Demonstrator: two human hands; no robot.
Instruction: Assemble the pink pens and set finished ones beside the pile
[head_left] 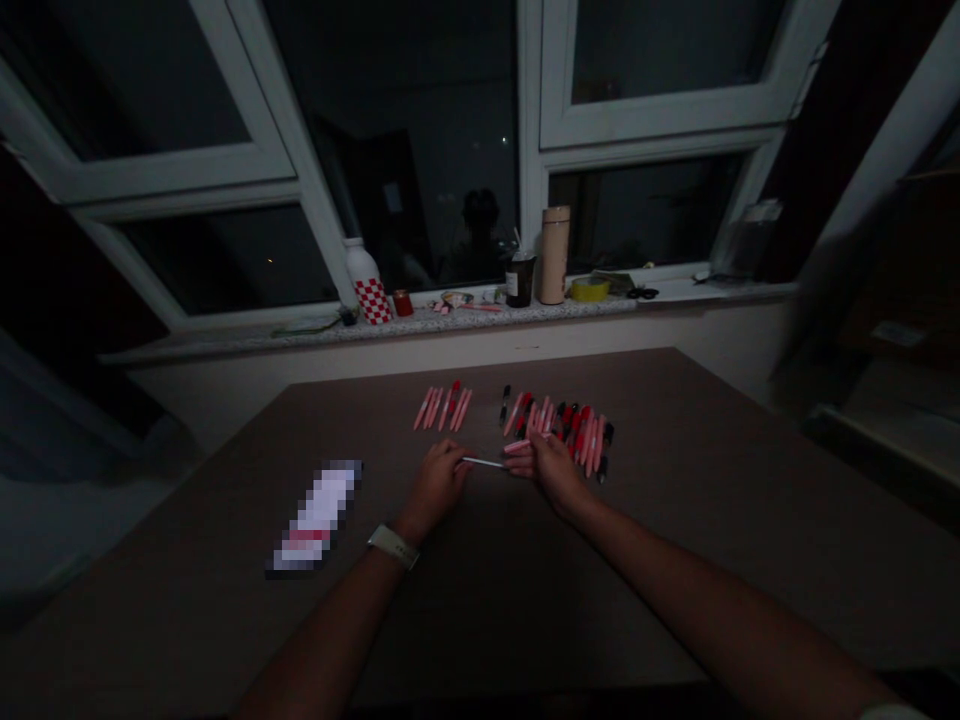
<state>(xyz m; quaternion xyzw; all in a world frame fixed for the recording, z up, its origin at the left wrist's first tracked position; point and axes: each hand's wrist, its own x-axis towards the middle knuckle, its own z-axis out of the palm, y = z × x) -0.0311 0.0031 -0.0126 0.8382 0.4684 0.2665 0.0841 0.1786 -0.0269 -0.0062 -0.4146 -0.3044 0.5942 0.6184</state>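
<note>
My left hand (435, 487) is closed, pinching the left end of a thin white pen refill (484, 462). My right hand (546, 465) is closed around a pink pen barrel (516, 446) at the refill's right end. Both hands rest on the brown table (675, 520). Just behind my right hand lies a pile of several pink, red and black pens (574, 425). A smaller row of several pink pens (444, 408) lies behind my left hand. A pale watch (392, 546) sits on my left wrist.
A blurred white and red flat object (315, 517) lies on the table to the left. On the windowsill stand a white bottle with red checks (367, 282), a dark cup (520, 280), a tan flask (554, 255) and yellow tape (590, 289). Dark windows behind.
</note>
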